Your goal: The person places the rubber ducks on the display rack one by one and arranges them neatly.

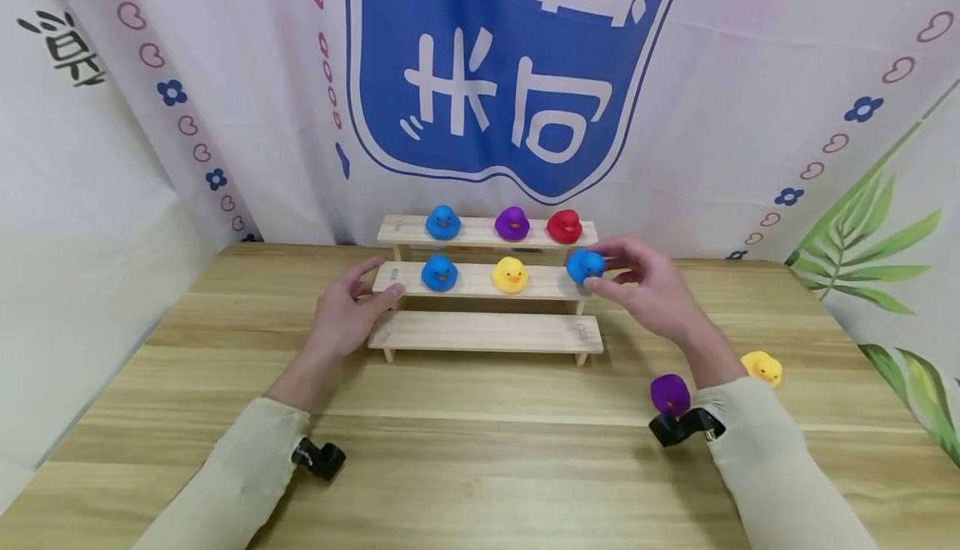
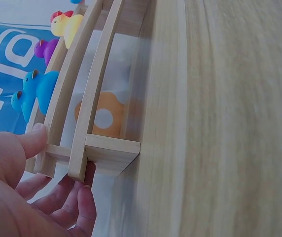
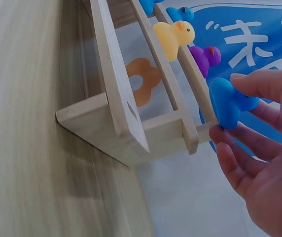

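A three-tier wooden stand (image 1: 486,332) stands on the table. My left hand (image 1: 347,308) grips its left end, thumb over the middle tier and fingers curled around the ends of the tiers in the left wrist view. Between thumb and fingertips, my right hand (image 1: 643,287) pinches a blue rubber duck (image 1: 583,266) at the right end of the middle tier. On that tier also sit another blue duck (image 1: 439,273) and a yellow duck (image 1: 511,275). The top tier bears a blue duck (image 1: 443,222), a purple duck (image 1: 512,223) and a red duck (image 1: 565,227).
A purple duck (image 1: 670,395) lies on the table (image 1: 465,467) beside my right wrist, and a yellow duck (image 1: 762,367) is just beyond the right forearm. Behind the stand hangs a printed cloth (image 1: 285,158). Both wrists wear black camera mounts.
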### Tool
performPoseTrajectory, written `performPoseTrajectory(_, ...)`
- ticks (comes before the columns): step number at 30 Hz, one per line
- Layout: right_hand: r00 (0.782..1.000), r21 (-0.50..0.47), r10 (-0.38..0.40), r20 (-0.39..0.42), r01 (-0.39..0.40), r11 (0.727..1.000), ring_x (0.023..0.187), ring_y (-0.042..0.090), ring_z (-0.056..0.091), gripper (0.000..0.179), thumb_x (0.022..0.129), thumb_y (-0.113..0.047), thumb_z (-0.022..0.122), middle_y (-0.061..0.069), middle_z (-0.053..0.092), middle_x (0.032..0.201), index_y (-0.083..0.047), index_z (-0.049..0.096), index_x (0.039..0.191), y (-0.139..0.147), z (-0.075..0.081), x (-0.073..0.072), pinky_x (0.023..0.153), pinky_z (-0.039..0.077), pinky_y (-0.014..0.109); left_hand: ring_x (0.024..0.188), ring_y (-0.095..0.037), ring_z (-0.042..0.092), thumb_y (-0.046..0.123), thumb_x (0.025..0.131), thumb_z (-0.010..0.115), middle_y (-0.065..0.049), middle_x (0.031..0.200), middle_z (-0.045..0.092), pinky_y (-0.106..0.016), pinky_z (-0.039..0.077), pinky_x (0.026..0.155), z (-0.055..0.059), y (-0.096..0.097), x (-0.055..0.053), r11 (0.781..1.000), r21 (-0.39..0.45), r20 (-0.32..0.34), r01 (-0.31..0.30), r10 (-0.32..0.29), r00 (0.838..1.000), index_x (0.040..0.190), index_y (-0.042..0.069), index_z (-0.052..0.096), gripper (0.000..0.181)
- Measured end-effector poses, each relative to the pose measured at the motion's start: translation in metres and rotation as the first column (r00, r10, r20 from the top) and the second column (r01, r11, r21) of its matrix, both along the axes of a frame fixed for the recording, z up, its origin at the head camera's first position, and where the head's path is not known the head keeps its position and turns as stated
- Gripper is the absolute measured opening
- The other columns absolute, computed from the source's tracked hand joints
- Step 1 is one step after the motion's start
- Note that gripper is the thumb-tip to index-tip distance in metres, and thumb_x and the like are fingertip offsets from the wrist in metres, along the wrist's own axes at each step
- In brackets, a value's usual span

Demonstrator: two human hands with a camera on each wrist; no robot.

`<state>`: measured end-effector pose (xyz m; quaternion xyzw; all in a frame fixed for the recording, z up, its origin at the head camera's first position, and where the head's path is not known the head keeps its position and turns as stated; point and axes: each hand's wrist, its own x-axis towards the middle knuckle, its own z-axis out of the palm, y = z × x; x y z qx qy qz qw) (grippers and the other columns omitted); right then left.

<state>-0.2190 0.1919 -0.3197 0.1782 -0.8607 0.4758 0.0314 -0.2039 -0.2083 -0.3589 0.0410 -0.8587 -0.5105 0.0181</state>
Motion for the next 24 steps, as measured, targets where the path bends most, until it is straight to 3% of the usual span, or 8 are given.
performPoseTrajectory(9, 0.998, -0.049, -0.014, 0.057, 0.017, 0.999, 0.115, 0.023, 0.058, 0.044, 0.090, -0.032, 0.073, 0.004, 0.062, 0.127, -0.018, 0.060, 0.129, -0.012, -0.007, -0.004, 0.094, 0.050, 0.029, 0.122, -0.029, 0.055, 0.051, 0.089, 0.068, -0.012, 0.133, 0.061, -0.041, 0.047, 0.096, -0.002, -0.001, -0.001, 1.000, 0.001, 0.005, -0.007, 0.007, 1.000, 0.151, 0.031, 0.039, 0.071)
performPoseTrajectory(24, 0.998, -0.044, -0.027, 0.063, 0.029, 0.999, 0.107, 0.023, 0.059, 0.039, 0.089, -0.023, 0.074, 0.005, 0.064, 0.120, -0.018, 0.063, 0.126, -0.022, -0.014, -0.006, 0.098, 0.049, 0.037, 0.119, -0.028, 0.055, 0.050, 0.090, 0.068, -0.012, 0.129, 0.061, -0.037, 0.047, 0.092, -0.001, 0.000, -0.001, 1.000, -0.003, 0.006, -0.007, 0.007, 1.000, 0.151, 0.031, 0.039, 0.070)
